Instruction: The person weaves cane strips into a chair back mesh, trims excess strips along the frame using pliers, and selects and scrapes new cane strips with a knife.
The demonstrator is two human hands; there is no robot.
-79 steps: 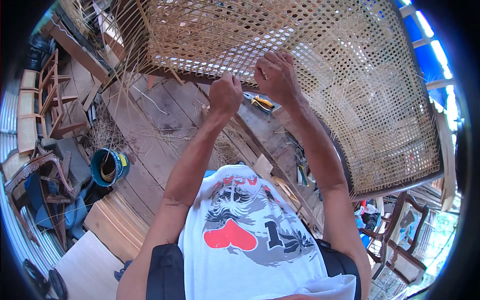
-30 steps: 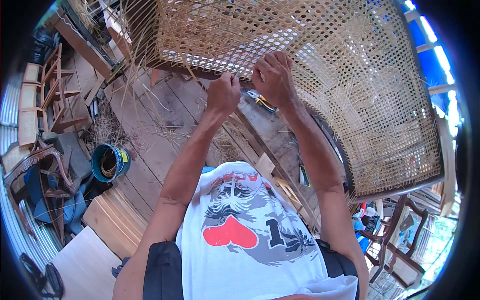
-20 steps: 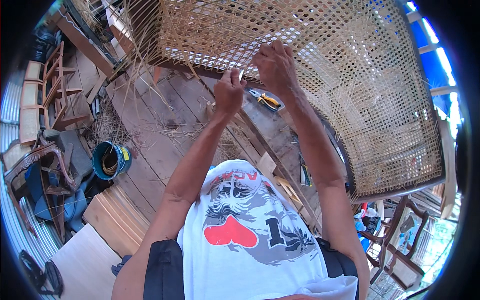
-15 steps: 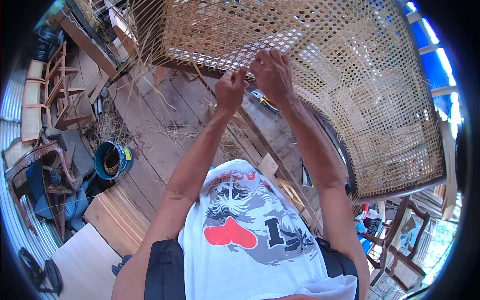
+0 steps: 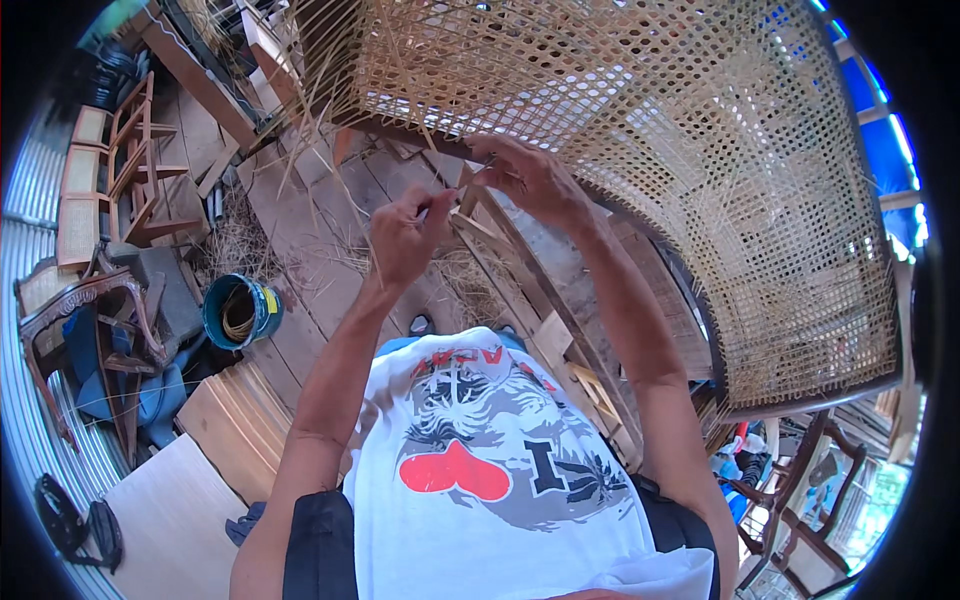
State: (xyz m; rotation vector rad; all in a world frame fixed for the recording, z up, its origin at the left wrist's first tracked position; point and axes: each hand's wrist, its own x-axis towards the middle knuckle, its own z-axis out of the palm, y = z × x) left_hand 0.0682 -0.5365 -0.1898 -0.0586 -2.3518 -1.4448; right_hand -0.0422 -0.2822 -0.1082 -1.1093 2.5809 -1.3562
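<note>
Left hand (image 5: 402, 240) and right hand (image 5: 538, 186) are near woven cane (image 5: 650, 125), each grip's hold impossible to tell

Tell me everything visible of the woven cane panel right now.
The woven cane panel is straw-coloured, an open mesh dotted with small holes, bounded by a dark, curving rim. Long loose strands spread from its left end, and it runs out of view at the top. The right hand overlaps the rim in view, though contact can't be judged; the left hand is apart from it.
</note>
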